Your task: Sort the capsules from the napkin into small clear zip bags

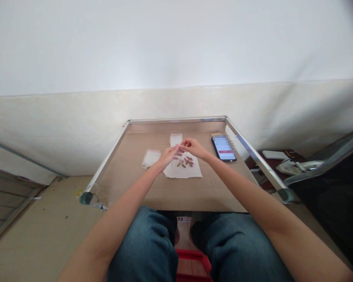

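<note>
Over the far part of a white paper sheet (184, 173), my two hands meet at the fingertips. My left hand (168, 156) has its thumb and forefinger together, with the other fingers loosely stretched below. Thumb and forefinger of my right hand (193, 147) pinch right beside the left fingertips. Anything held between them is too small to make out. Several small red-and-tan capsules (188, 160) lie loose on the sheet, just below my hands. Behind my fingers sits a stack of clear plastic bags (175, 138). Another pile of clear bags (150, 158) lies left of my left hand.
A phone (224, 149) with a lit screen lies at the right of the cardboard-covered table (129, 188). A raised metal rim (176, 119) runs around its back and sides, close to the wall. White items (291, 166) lie on a lower surface at right.
</note>
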The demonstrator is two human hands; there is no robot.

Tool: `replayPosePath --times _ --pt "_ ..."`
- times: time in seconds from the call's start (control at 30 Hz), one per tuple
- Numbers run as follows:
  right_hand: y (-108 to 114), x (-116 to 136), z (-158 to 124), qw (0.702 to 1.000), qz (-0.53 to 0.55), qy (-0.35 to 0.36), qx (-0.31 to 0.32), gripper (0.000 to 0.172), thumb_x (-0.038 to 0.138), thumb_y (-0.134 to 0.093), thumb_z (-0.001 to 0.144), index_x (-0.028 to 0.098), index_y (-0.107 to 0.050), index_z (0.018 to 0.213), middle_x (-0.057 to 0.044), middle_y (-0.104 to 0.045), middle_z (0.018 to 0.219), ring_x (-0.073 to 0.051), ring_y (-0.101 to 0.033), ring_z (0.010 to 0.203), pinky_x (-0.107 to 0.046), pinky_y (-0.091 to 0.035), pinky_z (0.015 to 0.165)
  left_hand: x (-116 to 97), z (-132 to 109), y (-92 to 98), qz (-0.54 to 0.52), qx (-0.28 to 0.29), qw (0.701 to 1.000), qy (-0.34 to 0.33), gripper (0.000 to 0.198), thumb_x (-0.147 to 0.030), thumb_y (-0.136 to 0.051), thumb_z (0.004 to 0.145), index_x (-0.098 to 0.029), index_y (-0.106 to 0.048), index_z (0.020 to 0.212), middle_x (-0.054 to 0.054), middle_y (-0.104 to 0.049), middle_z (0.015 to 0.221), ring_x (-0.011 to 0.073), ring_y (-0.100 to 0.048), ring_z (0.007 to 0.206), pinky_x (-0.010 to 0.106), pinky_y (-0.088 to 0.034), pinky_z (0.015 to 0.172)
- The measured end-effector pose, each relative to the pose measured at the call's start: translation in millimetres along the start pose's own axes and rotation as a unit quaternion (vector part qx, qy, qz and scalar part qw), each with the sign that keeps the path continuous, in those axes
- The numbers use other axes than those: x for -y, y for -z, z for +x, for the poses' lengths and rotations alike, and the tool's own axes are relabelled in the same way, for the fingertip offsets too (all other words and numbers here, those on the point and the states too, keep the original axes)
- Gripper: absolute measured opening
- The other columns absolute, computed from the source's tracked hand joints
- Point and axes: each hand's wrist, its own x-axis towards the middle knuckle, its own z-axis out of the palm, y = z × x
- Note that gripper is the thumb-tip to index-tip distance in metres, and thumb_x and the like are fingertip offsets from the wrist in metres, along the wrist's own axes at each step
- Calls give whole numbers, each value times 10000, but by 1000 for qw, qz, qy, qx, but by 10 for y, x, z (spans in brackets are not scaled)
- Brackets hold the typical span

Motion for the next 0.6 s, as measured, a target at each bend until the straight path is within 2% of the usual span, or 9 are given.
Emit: replayPosePath --times 0.1,0.3,0.4,0.6 --pt "17 -37 9 1000 -2 12 -17 264 390 -566 709 127 -551 686 -15 -566 643 -96 -480 567 -223 -359 531 16 1 -14 -4 -9 1000 -18 396 -465 -563 724 -149 -602 958 109 -640 959 174 -610 800 310 -506 671" --pt "23 -64 0 1000 17 16 13 305 433 -542 718 129 -532 701 9 -507 625 -83 -421 540 -214 -327 506 -12 24 22 6 -101 994 -52 347 -411 -644 655 -131 -591 853 78 -641 832 152 -616 700 289 -508 608" --pt "22 -59 -13 999 14 18 33 317 445 -532 724 127 -544 717 13 -494 614 -85 -418 538 -216 -321 505 -26 26 35 1 -105 993 -55 330 -407 -646 646 -139 -584 828 65 -640 783 154 -617 678 276 -493 579" --pt "14 -61 -18 998 -1 30 52 301 432 -516 744 132 -528 717 20 -464 601 -88 -410 542 -213 -306 495 13 51 60 54 -117 988 -89 267 -376 -657 626 -134 -616 731 46 -636 709 131 -576 654 252 -458 598"
